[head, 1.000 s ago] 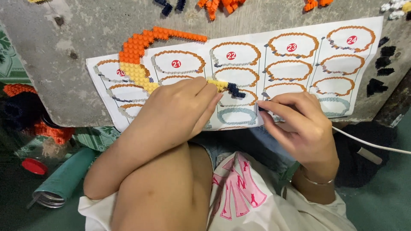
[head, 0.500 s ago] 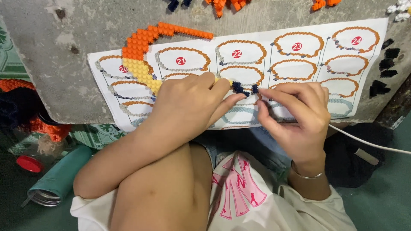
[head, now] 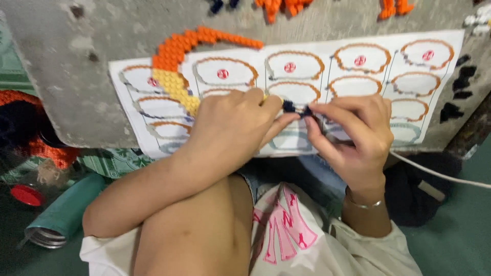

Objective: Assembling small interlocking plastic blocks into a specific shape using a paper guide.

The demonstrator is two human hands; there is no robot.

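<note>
Your left hand (head: 232, 130) and right hand (head: 353, 135) both pinch the dark bead pieces (head: 296, 107) between their fingertips, over the pattern sheet (head: 358, 76). Left of them, 1 orange-and-yellow bead strip (head: 179, 66) is laid; most outlines look unfilled.

White shirt (head: 327, 250) (pink print), thin wrist bangle (head: 364, 204)

on the grey concrete tabletop (head: 76, 92), the left hand (head: 230, 133) and right hand (head: 353, 135) meet over a white paper pattern sheet (head: 440, 87), pinching small dark blue beads (head: 296, 108) between fingertips. an orange and yellow bead strip (head: 176, 66) lies on the sheet's left end.
</note>
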